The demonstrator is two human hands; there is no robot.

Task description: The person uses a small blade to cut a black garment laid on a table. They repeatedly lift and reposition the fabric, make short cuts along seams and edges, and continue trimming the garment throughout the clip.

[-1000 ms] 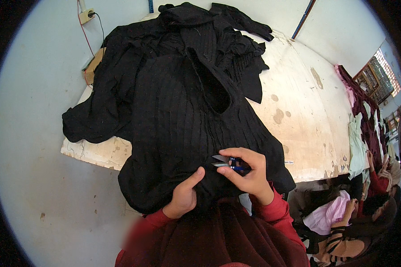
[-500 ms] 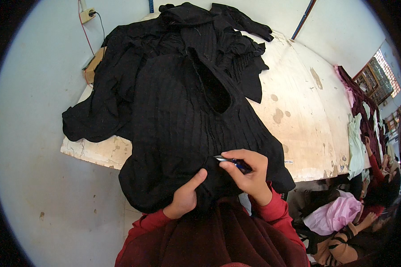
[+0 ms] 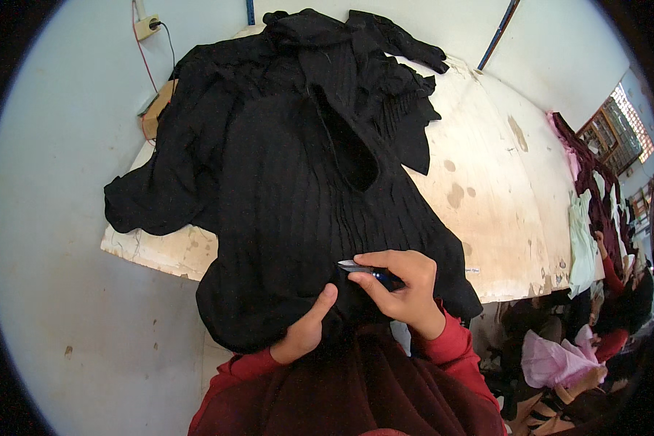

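Note:
A black pleated garment (image 3: 276, 189) is spread over the table and hangs over its near edge toward me. My left hand (image 3: 305, 330) grips its lower part, thumb on top and the other fingers hidden in the cloth. In my right hand (image 3: 407, 287) is a pair of thread snips (image 3: 354, 267) with pointed metal blades and a dark blue body, pinched between thumb and fingers. The blades point left, close over the pleats just above my left thumb. Whether they touch a thread is too small to tell.
The pale, stained table (image 3: 509, 218) extends to the right. More black cloth (image 3: 385, 36) lies heaped at its far side. A wall socket with a plug (image 3: 147, 27) is at upper left. On the right, other people handle pink cloth (image 3: 559, 360), near hanging pale green cloth (image 3: 581, 232).
My right hand has shifted the snips slightly left and down, nearer my left thumb. My left hand keeps its hold. At right, a person's pink cloth has moved.

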